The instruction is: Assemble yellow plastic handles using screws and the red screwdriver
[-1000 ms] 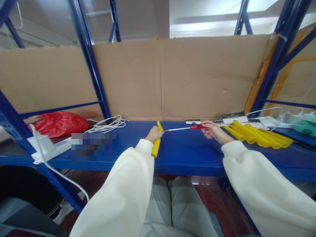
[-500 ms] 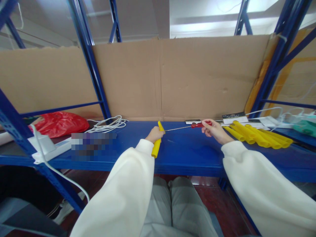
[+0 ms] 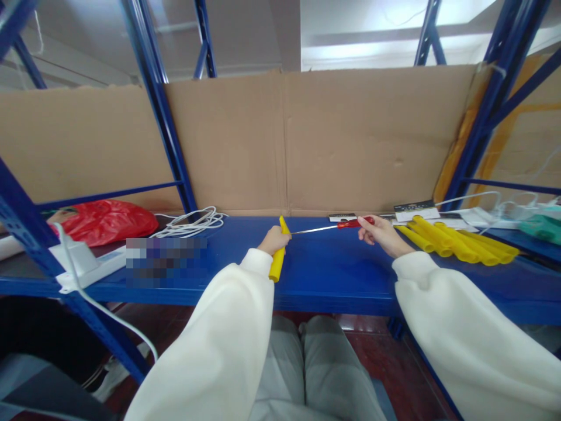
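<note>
Gripping a yellow tube (image 3: 276, 267) in closed fingers, the left hand (image 3: 272, 240) faces the right hand (image 3: 379, 233), whose fingers pinch a red-handled screwdriver (image 3: 347, 224).

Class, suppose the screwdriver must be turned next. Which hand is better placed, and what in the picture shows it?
Probably the right hand: it holds the red screwdriver handle. The left hand is occupied holding the yellow tube, next to the far visible end of the shaft.
</note>
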`<state>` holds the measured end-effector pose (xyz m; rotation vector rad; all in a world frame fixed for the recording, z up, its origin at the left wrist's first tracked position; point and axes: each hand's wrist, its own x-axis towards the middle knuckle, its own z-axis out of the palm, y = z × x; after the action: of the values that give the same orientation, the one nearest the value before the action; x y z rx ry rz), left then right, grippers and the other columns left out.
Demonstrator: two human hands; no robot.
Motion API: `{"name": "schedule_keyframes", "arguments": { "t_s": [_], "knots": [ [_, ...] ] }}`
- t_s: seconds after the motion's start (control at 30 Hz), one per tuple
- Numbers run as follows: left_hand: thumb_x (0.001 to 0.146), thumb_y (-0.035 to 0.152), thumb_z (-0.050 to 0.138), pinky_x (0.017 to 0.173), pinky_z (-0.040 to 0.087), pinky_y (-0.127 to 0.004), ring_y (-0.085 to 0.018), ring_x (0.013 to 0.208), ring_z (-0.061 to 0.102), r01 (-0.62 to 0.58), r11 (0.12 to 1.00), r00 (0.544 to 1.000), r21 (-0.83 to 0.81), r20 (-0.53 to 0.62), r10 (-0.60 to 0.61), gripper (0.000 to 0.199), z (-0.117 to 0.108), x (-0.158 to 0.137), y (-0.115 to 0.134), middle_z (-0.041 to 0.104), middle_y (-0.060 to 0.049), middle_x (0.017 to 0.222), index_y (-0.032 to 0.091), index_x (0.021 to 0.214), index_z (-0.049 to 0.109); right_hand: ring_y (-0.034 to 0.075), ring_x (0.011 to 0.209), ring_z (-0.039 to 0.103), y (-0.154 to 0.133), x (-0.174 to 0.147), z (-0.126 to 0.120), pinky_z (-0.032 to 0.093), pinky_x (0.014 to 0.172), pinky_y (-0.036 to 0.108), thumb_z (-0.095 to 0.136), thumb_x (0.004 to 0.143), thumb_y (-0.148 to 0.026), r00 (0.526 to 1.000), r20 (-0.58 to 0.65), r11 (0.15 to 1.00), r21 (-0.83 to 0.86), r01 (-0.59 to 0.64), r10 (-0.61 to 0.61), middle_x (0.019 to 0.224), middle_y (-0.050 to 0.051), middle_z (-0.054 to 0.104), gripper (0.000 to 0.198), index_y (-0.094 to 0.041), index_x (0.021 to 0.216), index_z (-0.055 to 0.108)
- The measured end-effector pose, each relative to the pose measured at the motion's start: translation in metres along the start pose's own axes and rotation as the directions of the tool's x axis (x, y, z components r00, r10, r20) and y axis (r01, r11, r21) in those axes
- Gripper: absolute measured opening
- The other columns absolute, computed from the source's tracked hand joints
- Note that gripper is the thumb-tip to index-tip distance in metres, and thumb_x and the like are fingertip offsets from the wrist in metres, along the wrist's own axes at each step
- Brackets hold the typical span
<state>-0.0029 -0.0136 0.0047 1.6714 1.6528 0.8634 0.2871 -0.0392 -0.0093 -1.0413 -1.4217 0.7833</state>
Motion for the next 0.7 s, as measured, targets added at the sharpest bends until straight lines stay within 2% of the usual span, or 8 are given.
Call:
{"name": "schedule_keyframes", "arguments": {
  "t_s": [0.13,0.23,0.37,0.5,0.7],
  "knots": [
    [0.088,0.008,0.057,0.047,0.041,-0.024,-0.012,0.039,0.051,-0.005,1.0,1.0,-0.007,0.015,0.005,0.011,0.0004,0.0022,-0.0016,0.051,0.004,0.051,0.011,0.079,0.063,0.007,0.039,0.044,-0.0003,-0.0006,-0.0006,0.03,0.033,0.021,0.083,0.067,-0.065,0.999,-0.05,0.999,-0.035,0.006,-0.008,0.056,0.001,0.062,0.053,-0.019,0.07,0.056],
    [0.086,0.007,0.058,0.047,0.041,-0.024,-0.011,0.038,0.049,-0.007,1.0,1.0,-0.023,0.023,0.008,0.013,0.0003,0.002,-0.0011,0.053,0.003,0.051,0.011,0.075,0.062,0.008,0.039,0.045,0.0003,0.0005,0.0,0.031,0.033,0.021,0.084,0.071,-0.056,0.997,-0.072,1.0,-0.016,-0.018,0.017,0.06,0.003,0.065,0.045,-0.019,0.072,0.06],
    [0.084,0.005,0.06,0.047,0.041,-0.024,-0.01,0.036,0.047,0.008,0.999,1.0,-0.043,0.02,-0.007,0.01,0.001,0.0012,0.0001,0.054,0.004,0.051,0.011,0.076,0.061,0.008,0.036,0.044,0.0022,0.0021,0.0002,0.03,0.031,0.02,0.082,0.077,-0.052,0.996,-0.055,0.997,-0.003,-0.073,0.073,0.052,0.0,0.061,0.039,-0.019,0.077,0.06],
    [0.086,0.005,0.058,0.047,0.041,-0.024,-0.01,0.036,0.048,0.015,0.999,1.0,-0.041,0.021,-0.014,0.011,0.002,0.0018,0.0,0.054,0.004,0.052,0.011,0.077,0.062,0.008,0.035,0.044,0.0012,0.0012,0.0,0.029,0.031,0.019,0.079,0.079,-0.054,0.992,-0.057,0.993,0.009,-0.115,0.115,0.048,-0.001,0.058,0.041,-0.019,0.075,0.057],
    [0.087,0.005,0.058,0.044,0.038,-0.023,-0.009,0.035,0.047,0.017,0.998,1.0,-0.054,0.019,-0.016,0.007,0.0026,0.0035,-0.0014,0.055,0.004,0.053,0.009,0.083,0.063,0.009,0.038,0.045,-0.0042,0.0005,-0.0015,0.032,0.034,0.02,0.072,0.086,-0.055,0.97,0.05,0.961,0.129,-0.244,0.239,0.051,0.001,0.057,0.041,-0.018,0.073,0.057]
  ]
}}
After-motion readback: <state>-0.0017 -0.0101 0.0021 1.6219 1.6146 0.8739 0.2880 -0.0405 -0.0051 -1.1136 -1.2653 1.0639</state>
